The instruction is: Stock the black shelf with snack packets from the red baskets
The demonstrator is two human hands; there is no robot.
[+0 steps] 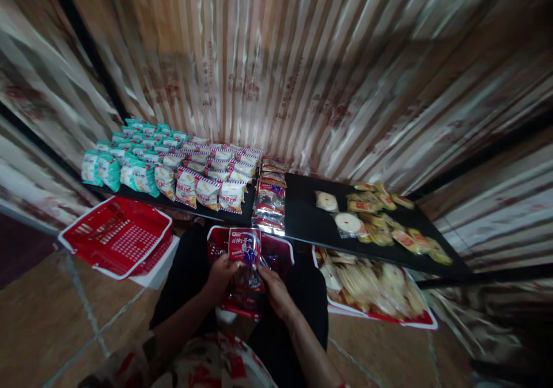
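A red snack packet (244, 248) with a dark blue figure on its front is held upright before me. My left hand (221, 278) pinches its left edge, and my right hand (275, 291) closes on its lower right side. Below and around it, between my knees, stands a red basket (290, 251) with a white rim and more dark red packets inside. Straight ahead on the black shelf (311, 215) lies a column of similar red and silver packets (270, 201), overlapping from front to back.
Rows of teal snack bags (137, 174) and white-and-orange snack bags (207, 192) fill the shelf's left. Yellow packets (378, 229) and round white packaged items (348, 224) lie on its right. A red basket (118, 235) sits left; a full basket (425, 324) sits right under the shelf.
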